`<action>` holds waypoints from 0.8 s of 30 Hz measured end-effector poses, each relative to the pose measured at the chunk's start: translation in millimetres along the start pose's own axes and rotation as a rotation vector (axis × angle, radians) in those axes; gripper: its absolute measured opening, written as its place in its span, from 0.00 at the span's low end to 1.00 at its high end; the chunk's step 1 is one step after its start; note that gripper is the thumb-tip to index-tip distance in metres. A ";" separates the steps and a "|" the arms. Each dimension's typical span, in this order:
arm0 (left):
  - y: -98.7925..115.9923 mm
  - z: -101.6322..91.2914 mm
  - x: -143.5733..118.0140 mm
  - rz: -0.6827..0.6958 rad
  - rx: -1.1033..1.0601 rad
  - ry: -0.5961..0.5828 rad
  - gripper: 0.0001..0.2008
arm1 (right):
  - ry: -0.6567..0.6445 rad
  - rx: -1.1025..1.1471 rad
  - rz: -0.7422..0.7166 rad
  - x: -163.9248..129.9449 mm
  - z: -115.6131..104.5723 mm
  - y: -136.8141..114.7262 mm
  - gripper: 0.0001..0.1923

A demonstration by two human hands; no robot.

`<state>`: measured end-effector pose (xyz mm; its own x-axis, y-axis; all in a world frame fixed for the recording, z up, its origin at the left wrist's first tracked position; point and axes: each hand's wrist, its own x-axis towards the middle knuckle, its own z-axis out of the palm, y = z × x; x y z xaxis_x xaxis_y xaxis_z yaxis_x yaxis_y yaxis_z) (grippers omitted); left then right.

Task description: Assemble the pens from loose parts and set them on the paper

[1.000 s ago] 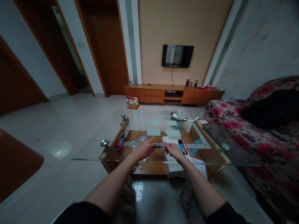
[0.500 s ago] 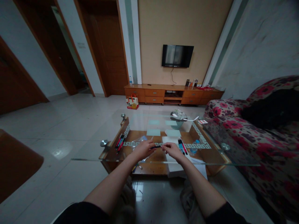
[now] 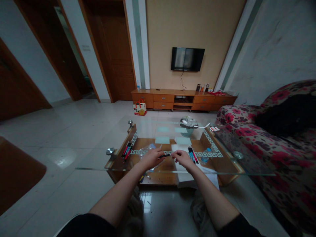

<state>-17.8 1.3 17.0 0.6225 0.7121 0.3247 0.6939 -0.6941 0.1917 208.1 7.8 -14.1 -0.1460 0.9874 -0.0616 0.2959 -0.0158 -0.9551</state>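
Note:
My left hand (image 3: 151, 158) grips a dark pen (image 3: 165, 155) above the near part of a glass coffee table (image 3: 98, 161). My right hand (image 3: 182, 157) meets the pen's right end, fingers pinched on it; whether it holds a cap is too small to tell. Under my right hand lies a white sheet of paper (image 3: 179, 148). Just right of that hand lie several pens (image 3: 192, 154) in a row. Another bunch of red, blue and black pens (image 3: 126, 150) rests at the table's left side. A clear plastic bag (image 3: 147, 148) lies beyond my left hand.
A small basket (image 3: 188, 126) stands at the table's far end, with pale sticky notes (image 3: 162, 140) nearer. A floral sofa (image 3: 269, 138) runs along the right. A low wooden TV cabinet (image 3: 182, 98) and a wall television (image 3: 187, 59) are ahead. Tiled floor (image 3: 74, 131) lies to the left.
My right hand has shifted slightly left along the pen, towards my left hand. Everything else is where it was.

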 end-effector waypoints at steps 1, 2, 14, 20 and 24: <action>0.2 -0.3 -0.2 0.001 -0.004 -0.001 0.12 | -0.004 0.002 0.001 0.3 -0.2 0.5 0.14; 0.2 -0.4 -0.3 0.001 -0.009 -0.002 0.12 | -0.006 0.003 0.001 0.7 -0.4 1.0 0.13; -2.4 1.2 -0.4 0.001 0.015 -0.008 0.13 | -0.003 0.018 -0.047 -1.6 -1.7 -3.8 0.14; -2.0 -0.1 -0.9 -0.032 0.063 -0.006 0.13 | 0.101 -0.098 -0.093 3.0 -15.2 -3.5 0.13; -2.3 -0.9 -0.9 -0.030 0.067 -0.012 0.13 | 0.204 -0.495 -0.220 2.0 -29.6 2.5 0.09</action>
<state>-20.2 2.1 17.1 0.6049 0.7340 0.3089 0.7348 -0.6640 0.1388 236.5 14.4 -8.0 -0.0837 0.9702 0.2275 0.6928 0.2208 -0.6865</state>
